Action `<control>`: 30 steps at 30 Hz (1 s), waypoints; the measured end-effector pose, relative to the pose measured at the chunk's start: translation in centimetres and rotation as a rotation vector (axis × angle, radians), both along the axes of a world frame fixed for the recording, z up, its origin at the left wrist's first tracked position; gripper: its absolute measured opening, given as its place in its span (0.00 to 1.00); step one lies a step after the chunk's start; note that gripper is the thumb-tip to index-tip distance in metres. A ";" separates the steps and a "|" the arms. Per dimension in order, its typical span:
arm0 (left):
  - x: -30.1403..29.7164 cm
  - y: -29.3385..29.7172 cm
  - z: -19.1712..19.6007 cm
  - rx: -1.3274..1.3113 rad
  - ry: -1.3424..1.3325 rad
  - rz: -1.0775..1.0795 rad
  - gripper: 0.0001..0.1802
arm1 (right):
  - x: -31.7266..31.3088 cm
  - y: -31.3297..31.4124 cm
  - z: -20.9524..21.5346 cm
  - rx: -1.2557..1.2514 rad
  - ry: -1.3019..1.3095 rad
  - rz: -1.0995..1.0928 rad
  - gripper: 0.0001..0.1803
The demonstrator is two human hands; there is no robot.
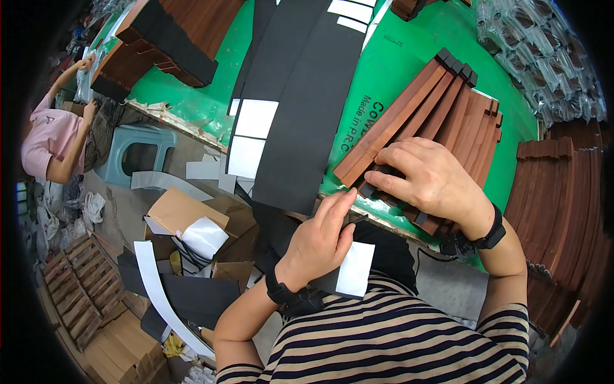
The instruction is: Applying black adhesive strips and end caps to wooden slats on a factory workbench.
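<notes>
Reddish-brown wooden slats lie fanned side by side at the table's right, several with black pads on their far ends. My right hand rests over their near ends with thumb and fingers bent; between them is a dark slat end with a black pad. Just left of it, my left hand has its fingers closed on a black strip piece with white backing, which hangs below the palm. Its fingertips come close to the slat end. Contact there cannot be made out.
Long black sheets with white-backed pieces lie across the green table and overhang its near edge. More slats are stacked at the far left and right. Bagged parts sit back right. A stool, cartons and another person are left.
</notes>
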State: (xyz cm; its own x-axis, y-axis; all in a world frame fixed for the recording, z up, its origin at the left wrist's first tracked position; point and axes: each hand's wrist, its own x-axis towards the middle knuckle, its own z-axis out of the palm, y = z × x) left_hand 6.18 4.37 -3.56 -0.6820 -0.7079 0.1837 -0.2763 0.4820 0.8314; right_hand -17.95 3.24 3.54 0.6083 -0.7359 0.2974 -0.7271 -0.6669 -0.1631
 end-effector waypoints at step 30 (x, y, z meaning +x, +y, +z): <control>-2.1 -0.3 2.6 -0.035 -0.070 0.203 0.16 | -3.0 -1.2 -1.6 0.274 -0.332 -0.095 0.08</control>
State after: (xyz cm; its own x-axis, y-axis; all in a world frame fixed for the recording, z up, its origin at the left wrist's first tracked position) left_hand 4.10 4.09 -0.91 -0.5379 -0.8263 0.1673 -0.4276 0.4384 0.7905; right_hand -20.96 1.99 1.93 0.4386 -0.8627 0.2519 -0.6610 -0.4995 -0.5600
